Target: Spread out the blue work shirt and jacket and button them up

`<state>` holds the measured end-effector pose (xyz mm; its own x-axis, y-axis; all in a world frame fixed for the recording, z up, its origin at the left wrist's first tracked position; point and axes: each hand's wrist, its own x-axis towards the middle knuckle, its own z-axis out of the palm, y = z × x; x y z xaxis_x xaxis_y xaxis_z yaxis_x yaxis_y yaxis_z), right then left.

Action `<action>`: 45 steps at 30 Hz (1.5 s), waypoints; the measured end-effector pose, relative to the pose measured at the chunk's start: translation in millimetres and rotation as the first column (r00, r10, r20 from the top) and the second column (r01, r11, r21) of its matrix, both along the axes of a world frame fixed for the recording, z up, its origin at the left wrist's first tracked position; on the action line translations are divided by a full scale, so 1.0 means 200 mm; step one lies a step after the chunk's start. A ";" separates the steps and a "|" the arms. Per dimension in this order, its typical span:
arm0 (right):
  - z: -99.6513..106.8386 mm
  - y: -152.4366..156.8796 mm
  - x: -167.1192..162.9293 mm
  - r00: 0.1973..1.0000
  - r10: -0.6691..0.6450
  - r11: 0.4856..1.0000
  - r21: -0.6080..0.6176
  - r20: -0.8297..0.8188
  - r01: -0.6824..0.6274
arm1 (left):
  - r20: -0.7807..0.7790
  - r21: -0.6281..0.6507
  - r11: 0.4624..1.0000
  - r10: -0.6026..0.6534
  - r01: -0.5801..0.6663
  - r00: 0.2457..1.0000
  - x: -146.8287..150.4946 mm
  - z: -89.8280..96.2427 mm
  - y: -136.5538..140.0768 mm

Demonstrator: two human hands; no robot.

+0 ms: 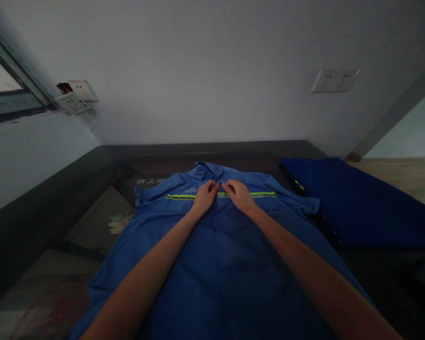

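A blue short-sleeved work shirt lies front side up, its collar at the far end. A yellow-green and silver stripe crosses its chest, and a row of buttons runs down the middle. Just below the collar, my left hand pinches the left edge of the front placket. Close beside it on the right, my right hand pinches the same placket from the other side. Whatever small button or buttonhole lies between the fingertips is hidden. Farther down the placket, a button shows.
Under the shirt is a dark surface with printed pictures and a raised dark rim against the wall. A folded darker blue garment lies at the right. Wall sockets are on the right, and a socket hangs loose at the left.
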<state>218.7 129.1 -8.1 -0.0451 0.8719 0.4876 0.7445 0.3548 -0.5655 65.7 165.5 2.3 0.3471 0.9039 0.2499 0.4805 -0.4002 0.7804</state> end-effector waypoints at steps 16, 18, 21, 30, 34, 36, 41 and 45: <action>-0.04 -0.02 0.00 0.982 0.170 0.984 -0.068 0.087 -0.164 | -0.061 0.013 0.987 -0.158 0.159 0.985 -0.05 -0.02 0.00; -0.04 -0.03 0.00 0.987 0.147 0.988 -0.057 0.062 -0.143 | -0.085 0.030 0.984 -0.174 0.177 0.981 -0.07 -0.01 -0.01; -0.03 -0.04 0.00 0.991 0.118 0.990 -0.071 -0.061 -0.122 | -0.154 0.032 0.983 -0.175 0.182 0.973 -0.08 0.02 -0.01; -0.02 -0.05 0.01 0.954 0.172 0.979 -0.068 -0.247 -0.194 | -0.254 -0.064 0.984 -0.175 0.164 0.951 -0.07 0.04 -0.05; -0.03 -0.05 0.01 0.950 0.152 0.981 -0.076 -0.273 -0.179 | -0.134 -0.087 0.978 -0.202 0.191 0.970 -0.07 -0.01 -0.04; -0.03 -0.05 0.01 0.950 0.140 0.982 -0.084 -0.280 -0.170 | -0.076 -0.070 0.977 -0.207 0.202 0.975 -0.07 -0.02 -0.04; -0.03 -0.04 0.01 0.948 0.161 0.976 -0.101 -0.275 -0.195 | -0.059 -0.049 0.975 -0.221 0.219 0.973 -0.07 -0.05 -0.03; -0.03 -0.04 0.01 0.945 0.178 0.973 -0.093 -0.274 -0.211 | -0.110 -0.040 0.975 -0.220 0.217 0.969 -0.07 -0.05 -0.04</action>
